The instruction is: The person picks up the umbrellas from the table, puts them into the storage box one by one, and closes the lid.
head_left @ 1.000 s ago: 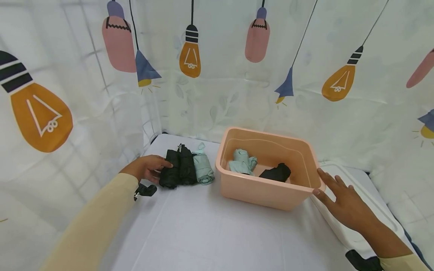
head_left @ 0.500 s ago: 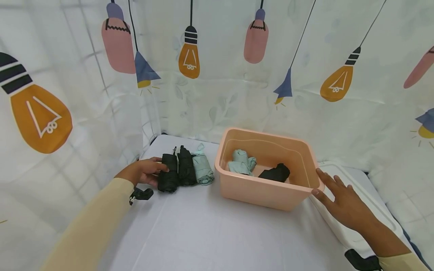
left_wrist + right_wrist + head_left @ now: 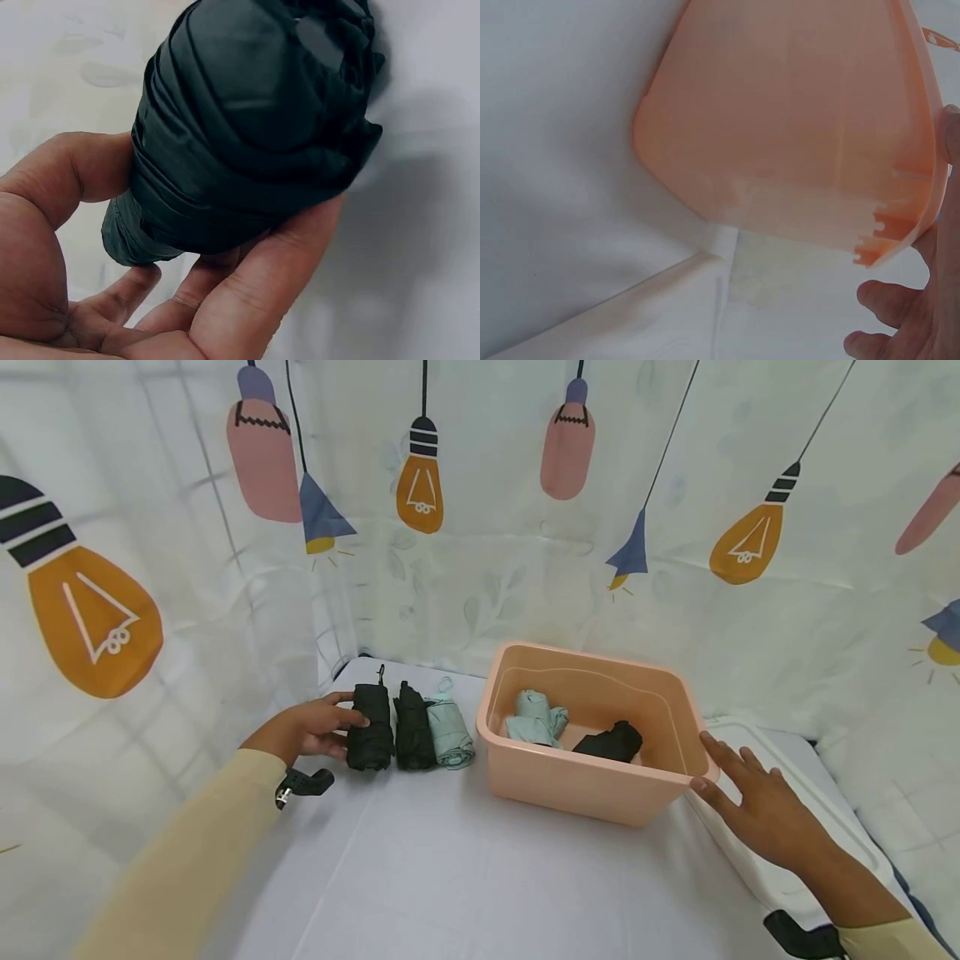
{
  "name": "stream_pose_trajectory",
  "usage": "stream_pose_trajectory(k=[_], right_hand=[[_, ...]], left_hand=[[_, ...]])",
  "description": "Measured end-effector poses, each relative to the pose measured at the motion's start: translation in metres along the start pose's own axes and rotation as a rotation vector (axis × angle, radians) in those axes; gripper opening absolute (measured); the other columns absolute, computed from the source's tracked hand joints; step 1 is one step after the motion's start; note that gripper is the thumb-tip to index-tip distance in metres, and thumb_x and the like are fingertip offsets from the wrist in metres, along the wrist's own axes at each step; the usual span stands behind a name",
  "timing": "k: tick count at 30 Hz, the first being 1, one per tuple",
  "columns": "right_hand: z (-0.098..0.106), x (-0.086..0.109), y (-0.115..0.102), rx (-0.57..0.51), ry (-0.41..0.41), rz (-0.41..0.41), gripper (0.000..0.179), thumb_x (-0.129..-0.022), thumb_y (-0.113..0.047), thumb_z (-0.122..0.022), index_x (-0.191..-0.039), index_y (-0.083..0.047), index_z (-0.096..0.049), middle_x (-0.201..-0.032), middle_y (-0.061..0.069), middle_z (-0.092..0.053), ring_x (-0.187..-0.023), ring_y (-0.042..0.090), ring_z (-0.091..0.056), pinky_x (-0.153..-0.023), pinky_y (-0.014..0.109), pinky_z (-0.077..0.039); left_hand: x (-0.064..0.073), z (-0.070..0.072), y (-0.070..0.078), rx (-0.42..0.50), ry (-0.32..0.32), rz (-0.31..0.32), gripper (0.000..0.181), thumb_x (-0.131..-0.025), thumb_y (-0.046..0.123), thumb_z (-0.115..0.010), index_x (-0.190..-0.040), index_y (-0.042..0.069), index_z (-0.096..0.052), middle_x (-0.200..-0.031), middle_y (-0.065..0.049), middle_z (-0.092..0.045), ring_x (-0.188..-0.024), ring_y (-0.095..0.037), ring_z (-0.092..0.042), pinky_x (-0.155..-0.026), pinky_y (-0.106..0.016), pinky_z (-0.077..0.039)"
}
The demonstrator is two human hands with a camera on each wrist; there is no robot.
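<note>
In the head view, a rolled black cloth bundle (image 3: 370, 727) with a thin cord loop on top stands at the left end of a row. My left hand (image 3: 318, 727) grips it from the left, thumb on one side and fingers beneath, as the left wrist view shows the black roll (image 3: 240, 127) close up. Beside it lie a second black roll (image 3: 413, 727) and a pale green roll (image 3: 449, 732). My right hand (image 3: 765, 810) touches the right rim of a peach plastic bin (image 3: 570, 785) with spread fingers. Inside the bin are a pale green bundle (image 3: 537, 718) and a black bundle (image 3: 611, 742).
A white lid-like panel (image 3: 795, 827) lies on the table right of the bin, partly under my right arm. White cloth covers the table (image 3: 480, 877). A curtain (image 3: 480, 585) printed with lamps and bulbs hangs behind and at both sides.
My left hand has drawn slightly left with the black roll, which now stands straighter and a little apart from the second black roll. The right hand and the bin stay put.
</note>
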State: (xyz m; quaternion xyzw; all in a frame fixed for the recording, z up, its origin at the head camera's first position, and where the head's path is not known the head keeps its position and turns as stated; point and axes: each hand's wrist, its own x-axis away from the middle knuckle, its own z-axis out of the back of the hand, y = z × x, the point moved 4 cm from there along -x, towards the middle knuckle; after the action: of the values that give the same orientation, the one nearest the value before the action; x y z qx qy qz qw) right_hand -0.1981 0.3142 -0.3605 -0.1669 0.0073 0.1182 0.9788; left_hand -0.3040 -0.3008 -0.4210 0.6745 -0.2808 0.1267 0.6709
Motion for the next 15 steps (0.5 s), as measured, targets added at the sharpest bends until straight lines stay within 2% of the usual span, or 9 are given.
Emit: stream_pose_trajectory(k=[6, 15], right_hand=[[0.001, 0.001, -0.001, -0.008, 0.003, 0.011, 0.073, -0.108, -0.050, -0.047, -0.166, -0.024, -0.012, -0.160, 0.030, -0.029, -0.143, 0.063, -0.017, -0.110, 0.078, -0.005], [0.000, 0.001, -0.001, -0.006, -0.003, 0.003, 0.074, -0.107, -0.050, -0.047, -0.166, -0.024, -0.011, -0.157, 0.033, -0.031, -0.143, 0.063, -0.017, -0.109, 0.079, -0.006]], left_hand=[[0.006, 0.001, 0.009, 0.051, 0.028, -0.019, 0.099, -0.100, 0.003, -0.060, -0.164, 0.025, 0.011, -0.165, -0.029, -0.010, -0.147, -0.049, -0.025, -0.093, -0.061, -0.051], [0.014, -0.001, 0.021, 0.059, 0.038, -0.050, 0.096, -0.101, 0.003, -0.059, -0.165, 0.025, 0.010, -0.165, -0.027, -0.011, -0.145, -0.048, -0.028, -0.094, -0.061, -0.051]])
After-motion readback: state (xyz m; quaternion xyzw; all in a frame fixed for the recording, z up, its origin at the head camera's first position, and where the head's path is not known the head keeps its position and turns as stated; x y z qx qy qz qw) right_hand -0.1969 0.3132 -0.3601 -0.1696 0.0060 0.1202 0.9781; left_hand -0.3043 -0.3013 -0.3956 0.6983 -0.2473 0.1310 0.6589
